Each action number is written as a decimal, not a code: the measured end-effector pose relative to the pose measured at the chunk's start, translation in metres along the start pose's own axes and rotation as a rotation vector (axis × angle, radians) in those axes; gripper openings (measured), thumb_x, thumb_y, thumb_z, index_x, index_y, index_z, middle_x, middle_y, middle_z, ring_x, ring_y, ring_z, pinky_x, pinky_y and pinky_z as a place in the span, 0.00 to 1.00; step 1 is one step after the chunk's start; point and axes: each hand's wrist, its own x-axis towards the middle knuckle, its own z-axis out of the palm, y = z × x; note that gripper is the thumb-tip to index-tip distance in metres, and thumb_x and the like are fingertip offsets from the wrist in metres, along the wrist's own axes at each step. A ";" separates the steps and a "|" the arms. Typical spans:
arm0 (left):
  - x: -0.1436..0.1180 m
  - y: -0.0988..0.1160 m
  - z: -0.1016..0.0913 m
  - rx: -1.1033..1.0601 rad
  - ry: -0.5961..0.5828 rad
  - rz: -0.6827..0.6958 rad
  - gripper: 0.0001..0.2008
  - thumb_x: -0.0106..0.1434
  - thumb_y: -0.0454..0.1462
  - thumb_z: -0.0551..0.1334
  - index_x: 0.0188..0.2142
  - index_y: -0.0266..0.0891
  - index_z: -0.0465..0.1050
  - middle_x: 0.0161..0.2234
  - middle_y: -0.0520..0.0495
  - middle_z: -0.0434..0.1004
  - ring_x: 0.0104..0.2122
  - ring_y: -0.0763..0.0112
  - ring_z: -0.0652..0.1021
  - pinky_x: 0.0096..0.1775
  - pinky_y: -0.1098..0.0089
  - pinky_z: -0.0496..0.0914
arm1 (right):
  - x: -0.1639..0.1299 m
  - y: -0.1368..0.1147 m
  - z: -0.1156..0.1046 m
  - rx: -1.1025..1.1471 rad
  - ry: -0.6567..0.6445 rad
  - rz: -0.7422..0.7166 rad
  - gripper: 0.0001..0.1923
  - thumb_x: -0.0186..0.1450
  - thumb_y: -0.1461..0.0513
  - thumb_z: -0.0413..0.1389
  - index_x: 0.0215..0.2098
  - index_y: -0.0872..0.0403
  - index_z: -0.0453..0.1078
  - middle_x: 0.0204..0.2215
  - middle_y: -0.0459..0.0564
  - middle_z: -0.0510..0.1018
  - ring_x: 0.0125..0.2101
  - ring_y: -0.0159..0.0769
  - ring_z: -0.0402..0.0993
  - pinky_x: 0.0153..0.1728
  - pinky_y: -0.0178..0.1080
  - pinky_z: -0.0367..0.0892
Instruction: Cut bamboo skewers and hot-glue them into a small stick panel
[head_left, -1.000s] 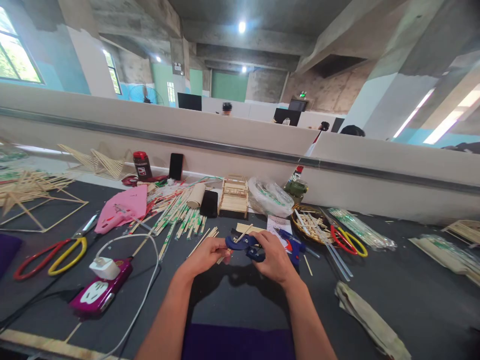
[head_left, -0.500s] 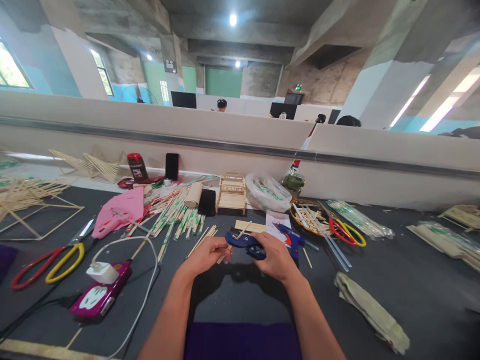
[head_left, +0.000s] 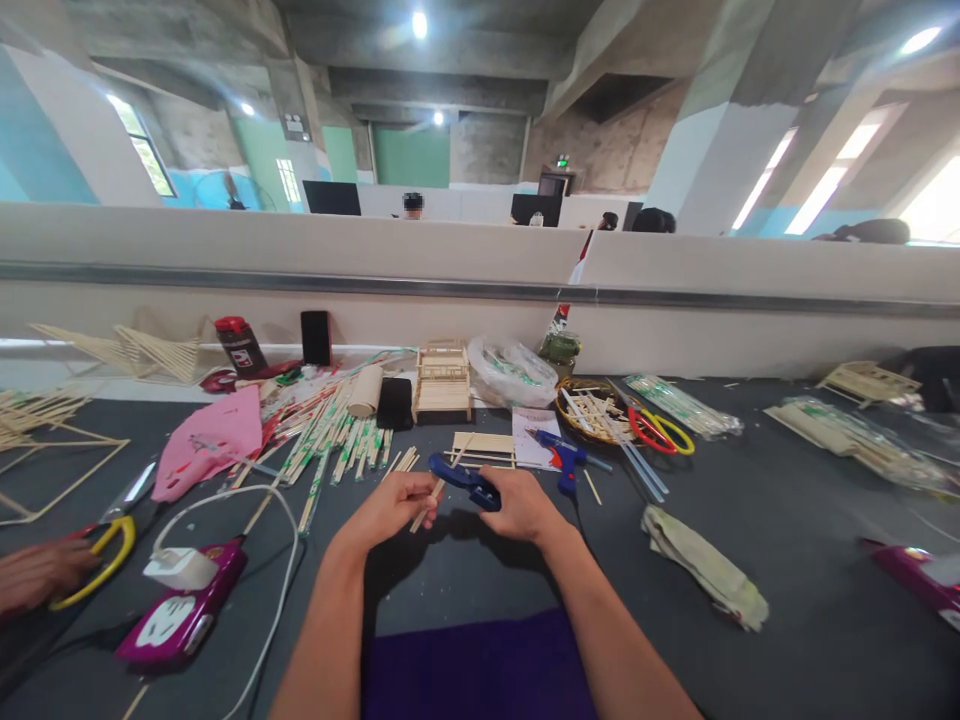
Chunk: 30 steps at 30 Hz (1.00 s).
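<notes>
Centrally, two hands, one blue cutter [head_left: 459,480], one stick [head_left: 427,501]

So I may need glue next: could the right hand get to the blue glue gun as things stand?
Probably yes, once freed. The glue gun lies just beyond the right hand on bare table, nothing between them. But that hand is closed on the blue cutter, so it would have to put that down first.

A pink power strip [head_left: 176,615] lies beside red-yellow scissors [head_left: 660,432].
</notes>
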 end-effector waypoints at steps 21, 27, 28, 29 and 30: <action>0.003 -0.013 -0.001 -0.092 0.032 -0.075 0.10 0.56 0.41 0.62 0.28 0.36 0.67 0.22 0.52 0.69 0.22 0.74 0.73 0.28 0.72 0.68 | 0.009 0.011 0.020 -0.013 0.034 0.028 0.06 0.55 0.61 0.55 0.32 0.52 0.70 0.28 0.48 0.79 0.30 0.36 0.74 0.29 0.32 0.56; 0.009 -0.027 -0.002 -0.038 0.129 -0.099 0.09 0.56 0.42 0.61 0.31 0.37 0.68 0.23 0.53 0.69 0.21 0.74 0.72 0.26 0.72 0.67 | 0.006 0.011 0.024 0.008 0.075 0.075 0.08 0.55 0.59 0.57 0.34 0.51 0.69 0.28 0.47 0.78 0.31 0.37 0.73 0.30 0.32 0.57; 0.010 -0.028 -0.004 0.015 0.187 -0.095 0.09 0.56 0.41 0.60 0.33 0.38 0.68 0.23 0.53 0.69 0.22 0.74 0.72 0.26 0.72 0.67 | 0.005 0.012 0.023 0.023 0.104 0.088 0.09 0.55 0.58 0.57 0.35 0.51 0.69 0.28 0.47 0.78 0.31 0.37 0.73 0.31 0.32 0.58; 0.011 -0.029 -0.007 0.093 0.256 -0.093 0.08 0.57 0.41 0.58 0.34 0.38 0.69 0.23 0.53 0.69 0.22 0.73 0.72 0.26 0.73 0.66 | 0.004 0.013 0.023 0.040 0.139 0.104 0.10 0.56 0.58 0.56 0.36 0.51 0.68 0.29 0.46 0.77 0.31 0.36 0.73 0.32 0.33 0.58; 0.011 -0.030 -0.009 0.195 0.333 -0.095 0.08 0.59 0.41 0.57 0.34 0.39 0.70 0.24 0.53 0.70 0.22 0.73 0.72 0.27 0.73 0.65 | 0.004 0.014 0.022 0.054 0.175 0.122 0.10 0.57 0.58 0.56 0.37 0.51 0.67 0.30 0.46 0.77 0.31 0.36 0.72 0.32 0.33 0.59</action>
